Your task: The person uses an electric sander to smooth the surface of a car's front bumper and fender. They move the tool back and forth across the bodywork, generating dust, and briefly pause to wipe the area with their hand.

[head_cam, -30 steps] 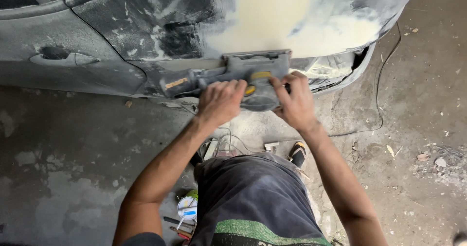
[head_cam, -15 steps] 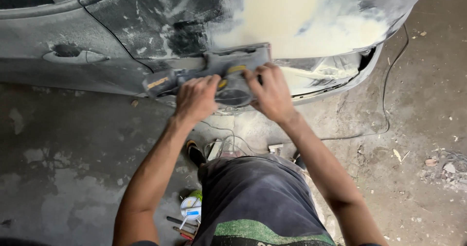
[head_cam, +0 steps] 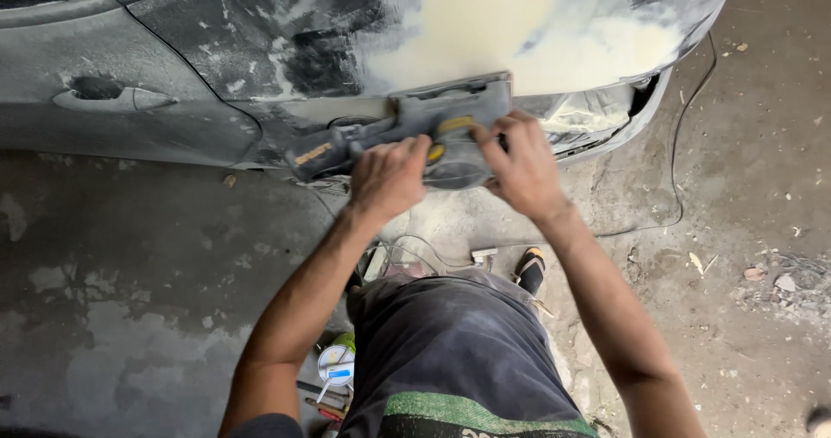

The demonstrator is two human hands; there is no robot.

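- Head view: a small round tin (head_cam: 336,364) lies on the floor (head_cam: 130,256) by the person's legs; its contents cannot be told.
- Both arms reach forward: left hand (head_cam: 387,178) and right hand (head_cam: 519,165), fingers clamped on a grey sander (head_cam: 415,126).
- The sander lies against the car panel (head_cam: 260,31), below the pale filler patch (head_cam: 493,22).

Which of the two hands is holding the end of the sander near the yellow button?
The right hand. It grips the grey electric sander beside its yellow button, by the pale filler patch; the left hand grips nearer the long handle.
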